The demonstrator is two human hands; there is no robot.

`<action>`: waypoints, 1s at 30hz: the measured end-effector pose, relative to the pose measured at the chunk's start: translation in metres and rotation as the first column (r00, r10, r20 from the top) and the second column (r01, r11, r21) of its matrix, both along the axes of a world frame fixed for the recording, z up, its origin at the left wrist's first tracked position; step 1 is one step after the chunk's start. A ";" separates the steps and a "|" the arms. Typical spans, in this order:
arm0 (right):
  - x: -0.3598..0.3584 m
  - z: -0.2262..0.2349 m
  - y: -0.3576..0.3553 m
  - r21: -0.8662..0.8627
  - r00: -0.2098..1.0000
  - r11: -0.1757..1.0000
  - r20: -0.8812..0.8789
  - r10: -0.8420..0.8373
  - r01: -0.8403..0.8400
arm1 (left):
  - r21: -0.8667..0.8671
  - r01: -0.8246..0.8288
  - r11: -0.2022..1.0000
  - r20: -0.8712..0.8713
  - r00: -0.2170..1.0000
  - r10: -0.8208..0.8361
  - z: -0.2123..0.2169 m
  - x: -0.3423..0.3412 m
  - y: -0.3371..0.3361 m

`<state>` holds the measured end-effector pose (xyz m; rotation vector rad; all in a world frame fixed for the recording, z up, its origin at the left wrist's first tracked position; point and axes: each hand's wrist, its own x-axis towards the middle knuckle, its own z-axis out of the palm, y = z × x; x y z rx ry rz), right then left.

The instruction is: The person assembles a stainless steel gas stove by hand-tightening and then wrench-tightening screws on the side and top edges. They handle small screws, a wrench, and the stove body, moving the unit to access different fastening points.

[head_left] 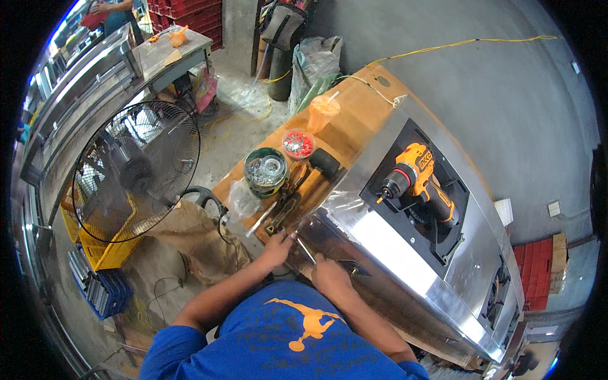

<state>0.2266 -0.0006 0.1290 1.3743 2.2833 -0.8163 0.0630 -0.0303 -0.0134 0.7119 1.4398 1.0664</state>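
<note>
My right hand (330, 277) is closed around the lower end of a slim metal rod (306, 249), which looks like a screwdriver shaft; any handle is hidden in the fist. The fingers of my left hand (277, 248) are pinched together at the rod's far tip; whatever lies between them is too small to make out. Both hands are at the near left end of a shiny sheet-metal panel unit (373, 237). On its top, an orange and black cordless drill (418, 179) rests over a black recessed frame (457, 218).
Left of the panel, the wooden bench (354, 130) bears a tub of hardware (265, 172), a bowl of red and silver pieces (298, 144), a black mallet (325, 163) and an orange drink cup (322, 114). A large fan (136, 171) stands left, near a yellow crate (107, 237).
</note>
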 end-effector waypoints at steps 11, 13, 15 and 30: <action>-0.040 0.004 0.025 0.358 0.876 0.925 -0.396 0.275 -0.129 | -0.256 -0.090 0.962 0.734 0.629 0.255 0.000 0.004 0.014; -0.041 0.001 0.026 0.319 0.899 0.942 -0.372 0.230 -0.109 | -0.281 -0.146 0.949 0.765 0.563 0.313 -0.002 0.007 0.013; -0.043 0.002 0.024 0.281 0.935 0.955 -0.303 0.182 -0.095 | -0.266 -0.143 0.953 0.779 0.551 0.300 -0.004 0.009 0.013; -0.005 -0.031 -0.004 -0.007 0.999 0.999 0.021 -0.034 0.034 | -0.122 -0.009 0.992 0.239 0.970 0.038 -0.015 -0.002 0.018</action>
